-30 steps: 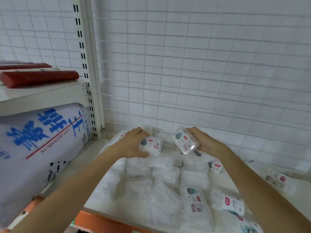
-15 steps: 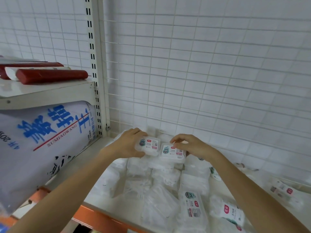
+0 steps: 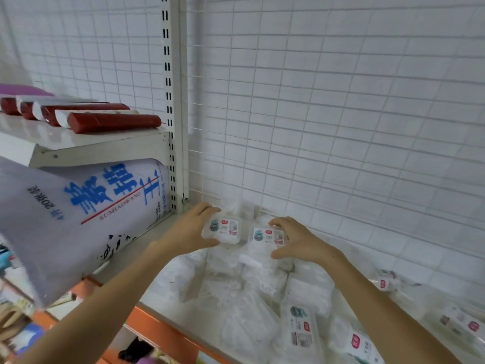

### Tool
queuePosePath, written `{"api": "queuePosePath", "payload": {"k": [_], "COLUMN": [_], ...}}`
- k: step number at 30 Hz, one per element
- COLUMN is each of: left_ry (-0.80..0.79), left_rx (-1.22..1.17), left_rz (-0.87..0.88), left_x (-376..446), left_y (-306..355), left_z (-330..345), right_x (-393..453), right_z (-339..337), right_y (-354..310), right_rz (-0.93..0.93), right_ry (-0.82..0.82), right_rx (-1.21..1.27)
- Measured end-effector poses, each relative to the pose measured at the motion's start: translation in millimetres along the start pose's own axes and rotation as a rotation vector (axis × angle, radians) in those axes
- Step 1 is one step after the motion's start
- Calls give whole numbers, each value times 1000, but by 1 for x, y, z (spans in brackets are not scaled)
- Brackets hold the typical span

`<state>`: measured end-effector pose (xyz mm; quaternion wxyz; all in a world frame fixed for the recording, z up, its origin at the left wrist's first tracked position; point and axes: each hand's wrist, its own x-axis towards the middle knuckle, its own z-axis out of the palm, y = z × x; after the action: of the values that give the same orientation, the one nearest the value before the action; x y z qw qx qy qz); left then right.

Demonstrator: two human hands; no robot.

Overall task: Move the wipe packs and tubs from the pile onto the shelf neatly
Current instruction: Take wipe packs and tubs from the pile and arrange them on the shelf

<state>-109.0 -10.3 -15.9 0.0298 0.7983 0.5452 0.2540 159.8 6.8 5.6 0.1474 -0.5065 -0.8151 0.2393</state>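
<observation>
Clear plastic tubs, two, held side by side at shelf (image 3: 168, 292) rear: one (image 3: 223, 229) gripped by left hand (image 3: 190, 232), one (image 3: 267, 235) by right hand (image 3: 296, 240). Step judged: alignment. Next: both released square, touching.

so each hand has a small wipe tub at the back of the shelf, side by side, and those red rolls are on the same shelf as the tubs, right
Not quite. In the head view the red rolls lie on a higher shelf to the left. The rest holds: the left hand grips one tub, the right hand the other tub, side by side.
</observation>
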Motion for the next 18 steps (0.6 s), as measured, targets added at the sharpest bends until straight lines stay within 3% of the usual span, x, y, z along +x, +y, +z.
{"api": "queuePosePath", "payload": {"k": [10,18], "left_ry": [104,124], "left_rx": [-189,-329], "left_rz": [-82,119], "left_x": [-21,-43], "left_y": [-14,-1], "left_z": [0,4], "right_x": [-29,-128], "right_z": [8,22], "right_y": [-11,-24], "right_rz": [-109,82], "right_ry": [349,680], "right_rx": [-143,-107]}}
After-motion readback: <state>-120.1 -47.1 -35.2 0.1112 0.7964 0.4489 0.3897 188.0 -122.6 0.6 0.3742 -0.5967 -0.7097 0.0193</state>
